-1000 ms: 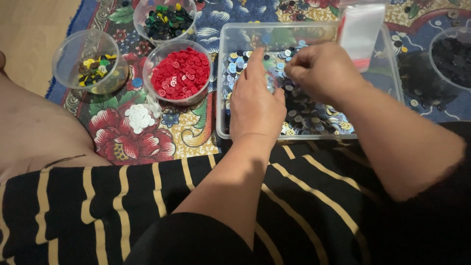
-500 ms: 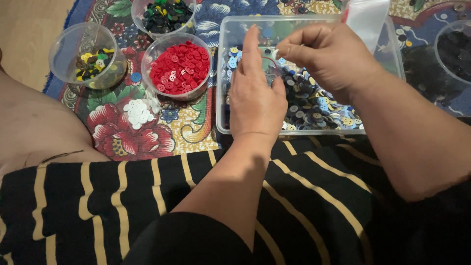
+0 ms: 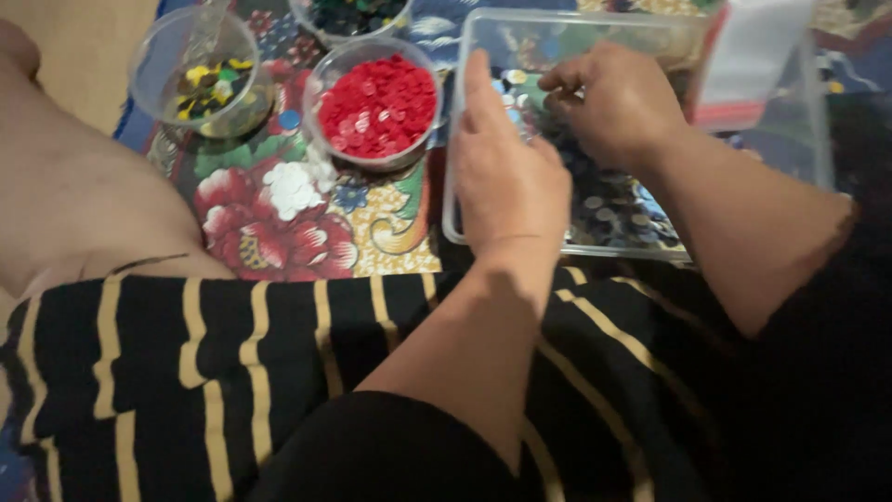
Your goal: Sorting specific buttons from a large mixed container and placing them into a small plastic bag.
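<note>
**Picking small discs out of the clear tray**

The left hand (image 3: 506, 181) rests flat along the near-left side of the clear plastic tray (image 3: 650, 249), fingers straight and together, gripping nothing; it seems to steady the tray. The right hand (image 3: 618, 107) hovers inside the tray with its fingers curled in and the tips pinched close over the mixed discs (image 3: 618, 209), which lie in a dark, bluish layer on the tray bottom. Whether a disc sits between the fingertips cannot be told, since the hand hides them.

To do this well, I judge the pinch should close on one disc at a time, with thumb and forefinger tips only, while the flat hand keeps the tray from sliding on the flowered cloth (image 3: 279, 232).

Just left of the tray stands a round tub of red discs (image 3: 379, 104); farther left is a tub of yellow and dark discs (image 3: 209, 82), and a third tub of dark green ones (image 3: 358, 14) is at the top edge. A small white heap (image 3: 293, 186) lies on the cloth.
</note>
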